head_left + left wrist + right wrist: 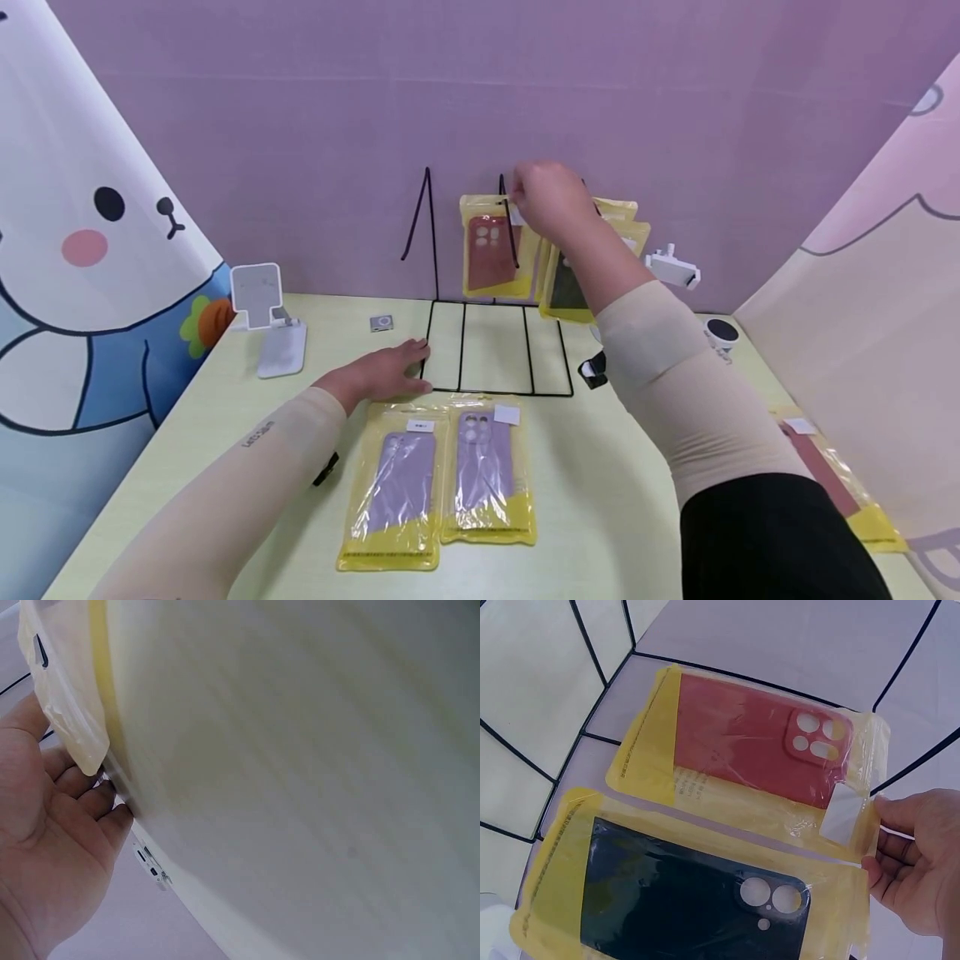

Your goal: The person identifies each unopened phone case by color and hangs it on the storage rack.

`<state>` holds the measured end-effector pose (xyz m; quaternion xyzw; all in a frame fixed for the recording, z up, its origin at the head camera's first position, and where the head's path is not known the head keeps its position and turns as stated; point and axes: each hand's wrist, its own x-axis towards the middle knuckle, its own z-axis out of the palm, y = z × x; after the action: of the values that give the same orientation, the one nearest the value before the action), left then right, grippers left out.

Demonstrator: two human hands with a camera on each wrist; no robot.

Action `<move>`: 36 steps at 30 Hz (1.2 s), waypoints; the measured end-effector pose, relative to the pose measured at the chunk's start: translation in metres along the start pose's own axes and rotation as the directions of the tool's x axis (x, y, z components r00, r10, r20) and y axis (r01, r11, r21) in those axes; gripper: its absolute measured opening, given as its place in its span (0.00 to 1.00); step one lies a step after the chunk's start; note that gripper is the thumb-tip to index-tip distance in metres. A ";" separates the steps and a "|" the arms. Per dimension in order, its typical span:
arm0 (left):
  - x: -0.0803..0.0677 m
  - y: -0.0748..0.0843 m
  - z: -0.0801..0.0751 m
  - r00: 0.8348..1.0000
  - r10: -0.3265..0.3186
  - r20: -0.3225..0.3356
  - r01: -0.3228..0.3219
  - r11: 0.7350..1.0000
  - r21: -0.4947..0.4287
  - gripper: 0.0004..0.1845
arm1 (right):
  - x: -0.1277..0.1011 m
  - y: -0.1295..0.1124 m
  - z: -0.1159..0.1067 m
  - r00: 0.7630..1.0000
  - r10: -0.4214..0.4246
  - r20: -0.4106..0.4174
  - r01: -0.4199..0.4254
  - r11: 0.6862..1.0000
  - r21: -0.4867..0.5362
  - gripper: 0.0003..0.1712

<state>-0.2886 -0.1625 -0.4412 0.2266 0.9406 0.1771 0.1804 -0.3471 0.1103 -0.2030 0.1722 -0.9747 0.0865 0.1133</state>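
My right hand [551, 200] pinches the top edge of a packaged red phone case [491, 250] at the middle hook of a black wire display rack [433, 242]. In the right wrist view, thumb and fingers hold that bag's edge near its white label, and a packaged dark phone case [697, 892] hangs beside it. My left hand [382, 371] rests at the left side of the rack's base, its fingers extended loosely. Two packaged purple phone cases [402, 483] lie in front of the rack; the left wrist view shows a bag corner [71, 712] over the fingers.
A white folding phone stand [282, 348] stands on the left, near a small grey square item [381, 322]. To the right are a white phone holder [672, 268], a round black-topped item [722, 332], a small black item [593, 370] and another packaged red case [821, 471].
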 end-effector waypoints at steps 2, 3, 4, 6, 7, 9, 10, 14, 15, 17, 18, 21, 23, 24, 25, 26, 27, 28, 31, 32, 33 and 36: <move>0.000 0.001 0.000 1.000 -0.002 0.002 0.002 1.000 -0.002 0.46 | 0.000 0.001 0.000 1.000 -0.005 -0.007 0.005 1.000 0.000 0.08; 0.000 0.001 0.000 1.000 0.001 0.002 -0.001 1.000 0.001 0.46 | -0.001 0.001 0.001 1.000 -0.009 -0.011 0.009 1.000 -0.002 0.08; 0.000 0.001 0.000 1.000 -0.001 0.003 0.001 1.000 0.003 0.46 | -0.001 0.002 0.001 1.000 -0.014 -0.015 0.014 1.000 -0.005 0.09; 0.000 0.001 0.000 1.000 -0.003 0.004 0.003 1.000 0.008 0.46 | -0.003 0.002 0.001 0.999 -0.022 -0.024 0.022 1.000 -0.009 0.09; -0.001 0.002 0.000 1.000 -0.002 0.005 0.002 1.000 0.010 0.46 | -0.004 0.002 0.000 0.999 -0.022 -0.026 0.022 1.000 -0.009 0.10; -0.001 0.002 0.000 1.000 -0.001 0.005 0.001 1.000 0.015 0.46 | -0.006 0.000 -0.002 1.000 -0.016 -0.024 0.016 1.000 -0.005 0.12; -0.001 0.002 -0.001 1.000 -0.003 0.006 0.003 1.000 0.013 0.46 | -0.008 0.000 -0.004 1.000 -0.010 -0.019 0.010 1.000 0.001 0.14; -0.003 0.003 -0.002 1.000 -0.003 0.003 0.003 1.000 0.010 0.45 | -0.018 -0.006 -0.012 1.000 0.016 -0.002 -0.016 0.999 0.034 0.22; -0.003 0.003 -0.002 1.000 -0.006 0.002 0.006 1.000 0.009 0.45 | -0.021 -0.007 -0.013 1.000 0.014 -0.004 -0.014 0.999 0.041 0.23; -0.002 0.003 -0.002 1.000 -0.006 -0.001 0.006 1.000 0.014 0.45 | -0.029 -0.007 -0.015 1.000 0.005 -0.021 -0.004 0.999 0.053 0.24; -0.002 0.003 -0.002 1.000 -0.005 -0.003 0.005 1.000 0.014 0.45 | -0.033 -0.007 -0.016 0.999 -0.002 -0.035 0.004 0.998 0.059 0.24; -0.001 0.003 -0.002 1.000 -0.006 -0.003 0.006 1.000 0.016 0.45 | -0.047 -0.005 -0.015 0.996 -0.038 -0.084 0.045 0.996 0.076 0.23; -0.001 0.003 -0.002 1.000 -0.009 -0.001 0.009 1.000 0.013 0.45 | -0.059 -0.005 -0.013 0.992 -0.057 -0.110 0.066 0.995 0.078 0.23; -0.001 0.003 -0.002 1.000 -0.013 0.001 0.013 1.000 0.010 0.45 | -0.065 -0.005 -0.011 0.989 -0.073 -0.128 0.083 0.994 0.073 0.24; -0.001 0.003 -0.002 1.000 -0.018 0.003 0.018 1.000 0.009 0.45 | -0.071 -0.004 -0.009 0.986 -0.088 -0.144 0.099 0.993 0.070 0.24; -0.001 0.002 -0.002 1.000 -0.016 0.004 0.016 1.000 0.011 0.45 | -0.078 -0.004 -0.007 0.983 -0.099 -0.158 0.110 0.992 0.063 0.24; -0.001 0.002 -0.002 1.000 -0.013 0.005 0.013 1.000 0.009 0.45 | -0.085 -0.003 -0.006 0.981 -0.106 -0.165 0.117 0.991 0.061 0.25; -0.001 0.002 -0.002 1.000 -0.013 0.006 0.013 1.000 0.008 0.46 | -0.092 -0.002 -0.004 0.978 -0.116 -0.175 0.128 0.990 0.058 0.25; -0.001 0.002 -0.003 1.000 -0.014 0.007 0.014 1.000 0.008 0.46 | -0.113 0.001 0.003 0.972 -0.127 -0.196 0.142 0.988 0.065 0.25; -0.001 0.002 -0.003 1.000 -0.010 0.006 0.010 1.000 0.010 0.46 | -0.119 0.002 0.005 0.972 -0.128 -0.196 0.144 0.987 0.067 0.25; -0.001 0.002 -0.003 1.000 -0.012 0.006 0.012 1.000 0.009 0.46 | -0.126 0.003 0.007 0.972 -0.129 -0.195 0.145 0.987 0.069 0.25; -0.001 0.001 -0.003 1.000 -0.019 0.005 0.019 1.000 0.014 0.46 | -0.146 0.008 0.015 0.977 -0.115 -0.179 0.130 0.989 0.073 0.26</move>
<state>-0.2883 -0.1631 -0.4379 0.2193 0.9435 0.1683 0.1830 -0.2196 0.1609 -0.2548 0.2284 -0.9440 0.1352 0.1959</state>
